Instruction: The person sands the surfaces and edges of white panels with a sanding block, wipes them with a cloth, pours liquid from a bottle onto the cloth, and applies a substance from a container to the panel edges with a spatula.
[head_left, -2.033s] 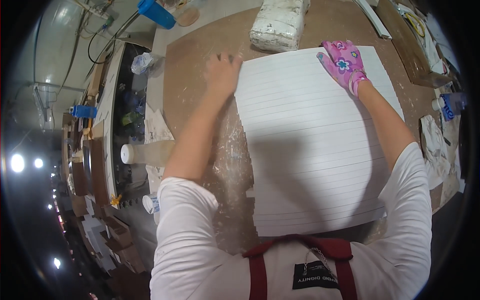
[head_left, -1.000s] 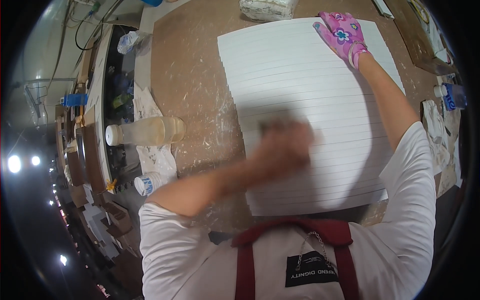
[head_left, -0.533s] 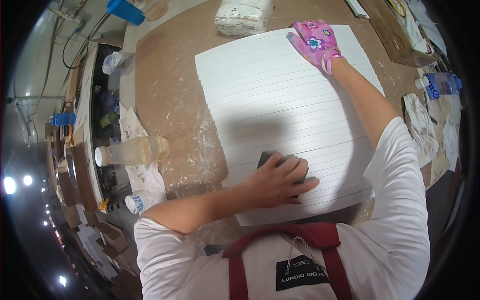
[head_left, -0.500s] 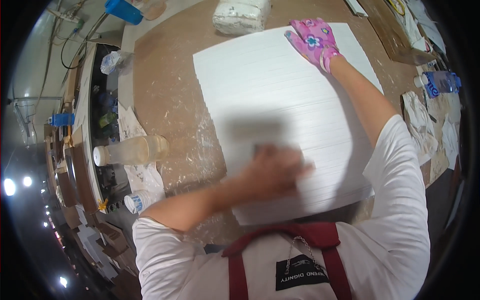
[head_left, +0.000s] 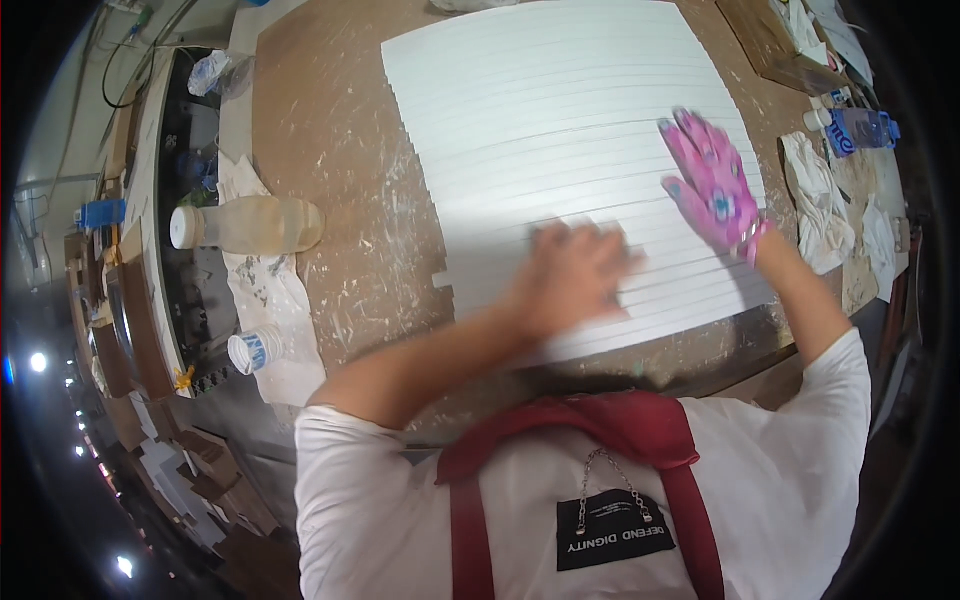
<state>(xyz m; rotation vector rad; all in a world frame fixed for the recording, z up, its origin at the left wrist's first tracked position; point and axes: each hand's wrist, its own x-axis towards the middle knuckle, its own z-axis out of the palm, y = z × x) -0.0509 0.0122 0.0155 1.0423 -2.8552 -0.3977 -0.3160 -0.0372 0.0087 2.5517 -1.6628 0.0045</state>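
White paper sheets (head_left: 540,110) lie fanned on the table, each overlapping the other so that their edges form lines across the pile and a stepped side. Over the lower middle of the pile is my bare left hand (head_left: 580,272), palm down with fingers apart, a little smeared by motion; no object shows in it. My right hand (head_left: 712,185) wears a pink flowered glove. It is open, fingers spread, over the right part of the paper near its side edge.
Left of the paper stand or lie a bottle of pale liquid (head_left: 250,224) and a small white tub (head_left: 256,350) on a stained cloth (head_left: 270,290). Rightward are a crumpled white cloth (head_left: 818,200), a blue-labelled bottle (head_left: 855,132) and a cardboard box (head_left: 775,45). The brown tabletop (head_left: 345,130) has white smears.
My right hand has come back from the paper's far edge toward me. My left hand has risen slightly and its fingers show more clearly. The whole view has shifted, with the table higher in it.
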